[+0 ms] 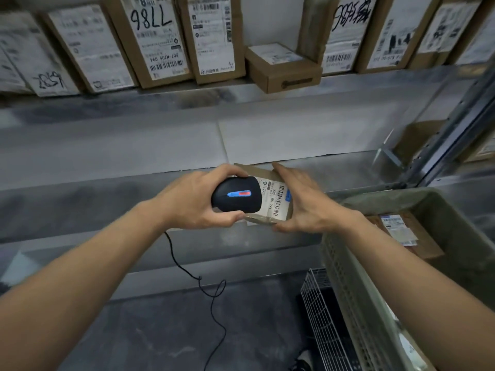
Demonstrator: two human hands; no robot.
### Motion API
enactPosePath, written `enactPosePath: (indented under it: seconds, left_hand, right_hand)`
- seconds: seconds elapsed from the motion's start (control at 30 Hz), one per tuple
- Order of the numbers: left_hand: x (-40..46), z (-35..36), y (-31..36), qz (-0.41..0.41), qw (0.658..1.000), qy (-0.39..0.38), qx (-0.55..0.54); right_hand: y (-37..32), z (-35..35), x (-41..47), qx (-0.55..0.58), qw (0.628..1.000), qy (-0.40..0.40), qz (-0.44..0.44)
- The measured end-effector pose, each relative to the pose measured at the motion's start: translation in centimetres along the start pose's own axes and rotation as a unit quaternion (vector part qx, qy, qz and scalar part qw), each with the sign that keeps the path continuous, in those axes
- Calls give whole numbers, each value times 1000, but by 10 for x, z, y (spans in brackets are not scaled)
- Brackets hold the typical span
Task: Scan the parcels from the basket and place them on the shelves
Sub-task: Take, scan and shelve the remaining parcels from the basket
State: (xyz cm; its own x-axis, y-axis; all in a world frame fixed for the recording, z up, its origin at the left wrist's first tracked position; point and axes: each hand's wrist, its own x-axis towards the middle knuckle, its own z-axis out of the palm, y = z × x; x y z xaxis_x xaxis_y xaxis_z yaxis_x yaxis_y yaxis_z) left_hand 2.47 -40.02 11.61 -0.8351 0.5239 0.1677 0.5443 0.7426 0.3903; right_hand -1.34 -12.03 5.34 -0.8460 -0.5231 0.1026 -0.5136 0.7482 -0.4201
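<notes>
My left hand [192,202] grips a black barcode scanner [237,194] with a lit blue-and-red strip on top. The scanner's head sits over the white label of a small cardboard parcel [276,202]. My right hand [302,202] holds that parcel by its right side, fingers along the far edge and thumb under the near edge. The parcel is held in the air in front of the grey middle shelf [134,156]. At the lower right stands the grey plastic basket [356,290], with another labelled cardboard parcel [407,236] lying inside it.
The upper shelf [187,95] carries a row of upright labelled cardboard boxes and a small flat box [284,68]. The scanner's black cable [211,298] hangs down to the floor. A white wire basket [321,311] sits under the grey one. A metal shelf post [455,127] rises at right.
</notes>
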Motion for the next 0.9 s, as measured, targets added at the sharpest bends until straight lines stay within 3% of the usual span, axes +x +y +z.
enactPosePath:
  seconds: [0.9]
  left_hand:
    - [-20, -28, 17, 88, 994, -50, 49]
  right_hand:
    - [-26, -7, -28, -32, 999, 20, -30]
